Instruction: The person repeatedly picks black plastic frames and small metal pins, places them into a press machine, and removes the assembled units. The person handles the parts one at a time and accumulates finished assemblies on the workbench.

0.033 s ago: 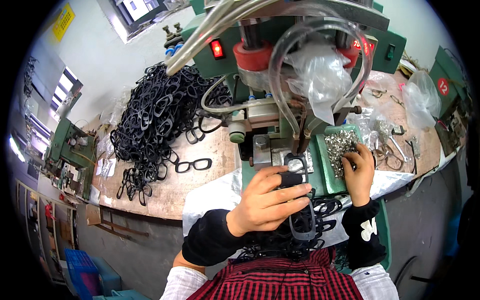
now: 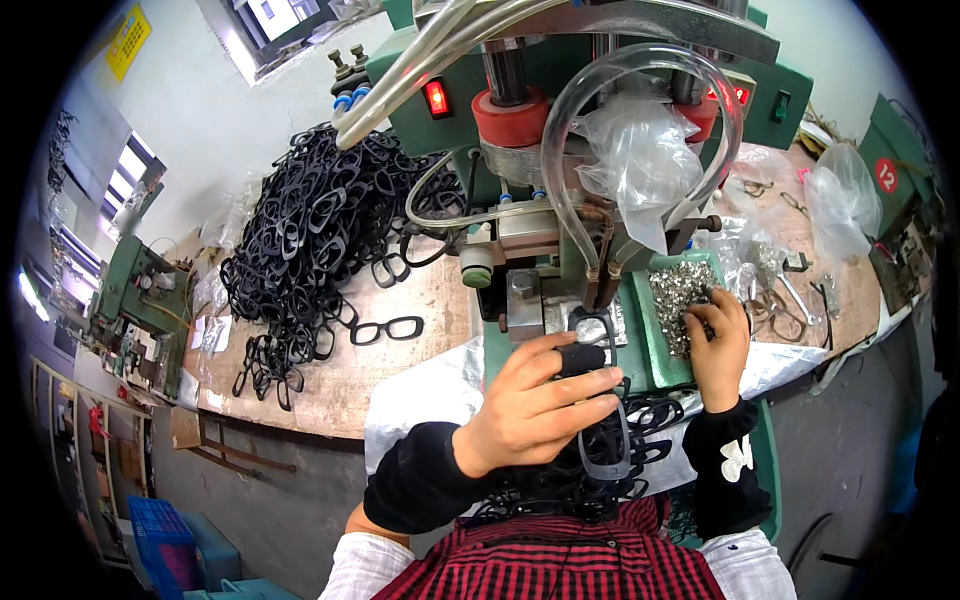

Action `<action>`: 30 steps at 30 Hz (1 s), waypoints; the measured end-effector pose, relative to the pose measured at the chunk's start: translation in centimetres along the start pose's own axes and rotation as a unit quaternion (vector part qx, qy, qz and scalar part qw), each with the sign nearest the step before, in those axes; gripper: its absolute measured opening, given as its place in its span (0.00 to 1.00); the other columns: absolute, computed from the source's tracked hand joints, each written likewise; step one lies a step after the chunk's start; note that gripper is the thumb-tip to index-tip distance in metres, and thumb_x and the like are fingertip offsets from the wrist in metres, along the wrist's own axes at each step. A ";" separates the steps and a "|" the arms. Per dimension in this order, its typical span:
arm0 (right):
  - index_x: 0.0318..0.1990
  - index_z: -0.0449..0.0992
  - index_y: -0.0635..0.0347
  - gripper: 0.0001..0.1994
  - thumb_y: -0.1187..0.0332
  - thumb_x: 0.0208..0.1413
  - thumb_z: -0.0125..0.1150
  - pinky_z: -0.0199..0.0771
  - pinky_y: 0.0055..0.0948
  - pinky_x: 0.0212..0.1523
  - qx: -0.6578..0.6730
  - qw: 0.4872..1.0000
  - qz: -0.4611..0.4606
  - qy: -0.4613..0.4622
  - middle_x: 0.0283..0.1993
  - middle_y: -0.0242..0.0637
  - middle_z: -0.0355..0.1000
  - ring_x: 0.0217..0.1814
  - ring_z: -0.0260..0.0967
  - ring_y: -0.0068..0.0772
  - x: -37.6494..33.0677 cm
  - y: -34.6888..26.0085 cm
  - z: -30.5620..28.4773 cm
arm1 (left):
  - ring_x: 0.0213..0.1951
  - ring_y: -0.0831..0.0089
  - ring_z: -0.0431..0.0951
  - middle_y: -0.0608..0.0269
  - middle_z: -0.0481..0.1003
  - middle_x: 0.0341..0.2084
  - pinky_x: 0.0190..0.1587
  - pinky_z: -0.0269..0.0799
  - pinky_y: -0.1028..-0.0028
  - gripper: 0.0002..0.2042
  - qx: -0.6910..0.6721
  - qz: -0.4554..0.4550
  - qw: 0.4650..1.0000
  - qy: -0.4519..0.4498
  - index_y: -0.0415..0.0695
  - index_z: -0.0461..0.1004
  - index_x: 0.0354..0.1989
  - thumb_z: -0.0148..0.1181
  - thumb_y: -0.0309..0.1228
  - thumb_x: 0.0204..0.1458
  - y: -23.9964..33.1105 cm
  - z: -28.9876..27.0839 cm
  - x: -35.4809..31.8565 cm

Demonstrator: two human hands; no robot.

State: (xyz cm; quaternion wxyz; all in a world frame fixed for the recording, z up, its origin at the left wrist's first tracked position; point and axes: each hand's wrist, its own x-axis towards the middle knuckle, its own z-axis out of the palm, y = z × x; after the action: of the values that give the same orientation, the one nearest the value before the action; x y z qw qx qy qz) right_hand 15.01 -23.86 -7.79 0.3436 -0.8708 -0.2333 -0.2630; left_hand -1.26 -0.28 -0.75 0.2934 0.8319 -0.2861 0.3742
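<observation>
My left hand [image 2: 535, 405] is closed on a black eyeglass frame [image 2: 606, 471], thumb and fingers at its middle. A dark cover wraps one finger. The frame's far rim lies under the metal tooling [image 2: 598, 280] of a green press. To the right, my right hand [image 2: 722, 345] bends its fingers into a green tray [image 2: 643, 335] of small shiny metal parts [image 2: 682, 305]. Its fingertips touch the heap; whatever they pinch is too small to make out. More black frames [image 2: 650, 415] lie below my hands, close to my apron.
A large heap of black eyeglass frames [image 2: 310, 210] covers the table's left part. Clear hoses [image 2: 555, 150] and a plastic bag [image 2: 640, 150] hang at the press. On the right lie a wrench [image 2: 797, 292], brown frames [image 2: 778, 315] and plastic bags [image 2: 843, 190].
Both hands hold their places. The clear hose loop and the upper part of the press, blurred before, have shifted slightly and now look sharp.
</observation>
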 end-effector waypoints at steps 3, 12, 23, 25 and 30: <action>0.39 0.80 0.64 0.06 0.74 0.55 0.64 0.71 0.35 0.55 0.108 0.991 0.077 0.025 0.47 0.43 0.77 0.52 0.74 0.41 0.2 -0.5 -0.6 | 0.52 0.57 0.77 0.60 0.76 0.56 0.64 0.65 0.51 0.21 0.027 -0.084 0.996 -0.030 0.49 0.78 0.51 0.69 0.28 0.45 2.8 -1.1 -0.7; 0.49 0.77 0.67 0.10 0.74 0.62 0.61 0.71 0.22 0.48 0.467 0.831 0.284 0.104 0.42 0.34 0.78 0.44 0.73 0.24 -0.5 0.1 1.2 | 0.54 0.59 0.74 0.51 0.75 0.54 0.60 0.67 0.67 0.17 0.385 -0.292 0.867 0.122 0.37 0.74 0.54 0.55 0.17 0.56 0.2 -13.9 -3.7; 0.40 0.81 0.67 0.08 0.77 0.52 0.67 0.71 0.26 0.49 0.244 0.947 0.209 0.030 0.39 0.38 0.80 0.43 0.75 0.27 -1.9 -0.4 -2.2 | 0.40 0.52 0.75 0.54 0.76 0.32 0.42 0.71 0.59 0.07 0.411 -0.365 0.835 -0.029 0.44 0.74 0.36 0.62 0.25 0.48 -17.2 -11.6 -15.8; 0.40 0.81 0.68 0.07 0.79 0.52 0.66 0.72 0.26 0.49 0.226 0.949 0.210 0.057 0.39 0.36 0.79 0.44 0.75 0.27 -3.1 0.7 -3.3 | 0.39 0.52 0.76 0.52 0.77 0.33 0.42 0.72 0.61 0.09 0.351 -0.329 0.877 0.008 0.41 0.74 0.38 0.61 0.25 0.48 -19.8 -12.5 -14.6; 0.38 0.81 0.68 0.07 0.79 0.51 0.67 0.72 0.25 0.49 0.251 0.939 0.234 0.030 0.38 0.35 0.79 0.43 0.74 0.25 -3.1 -1.2 -4.9 | 0.37 0.46 0.77 0.47 0.77 0.32 0.41 0.72 0.56 0.12 0.299 -0.437 0.848 0.015 0.38 0.74 0.41 0.60 0.28 0.49 -23.7 -11.5 -17.6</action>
State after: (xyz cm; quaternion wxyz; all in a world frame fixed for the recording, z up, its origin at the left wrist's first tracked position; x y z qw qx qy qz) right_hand 10.50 -27.31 -6.13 0.6099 -0.7778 -0.0711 -0.1342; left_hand 0.22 28.00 -14.84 0.1684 0.9125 0.2376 0.2873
